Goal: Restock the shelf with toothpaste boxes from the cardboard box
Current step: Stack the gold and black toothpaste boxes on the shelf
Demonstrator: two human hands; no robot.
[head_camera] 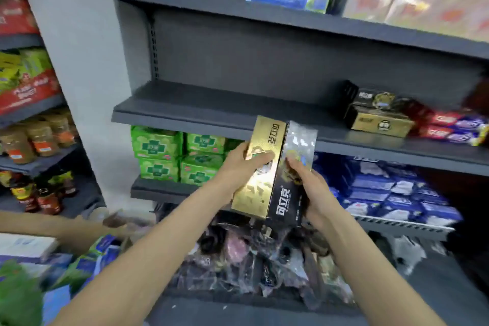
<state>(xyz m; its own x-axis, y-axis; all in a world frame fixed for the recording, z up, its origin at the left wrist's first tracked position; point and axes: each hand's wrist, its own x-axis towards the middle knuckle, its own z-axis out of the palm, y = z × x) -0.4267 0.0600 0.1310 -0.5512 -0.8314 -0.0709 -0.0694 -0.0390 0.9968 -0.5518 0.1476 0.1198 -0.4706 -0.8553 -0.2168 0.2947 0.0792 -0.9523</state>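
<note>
Both forearms reach up from below: left hand (242,164) grips the gold toothpaste box (260,167), right hand (308,185) grips the black toothpaste box (291,172) touching it, long axes pointing at the grey shelf (185,111) just beyond

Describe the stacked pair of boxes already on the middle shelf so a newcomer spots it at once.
Find the dark grey middle shelf, mostly bare. Near its right end sits a stack of two black-and-gold boxes, lying flat. Red-and-blue boxes lie just right of it; only this stack matches the gold and black boxes held in both hands.
</note>
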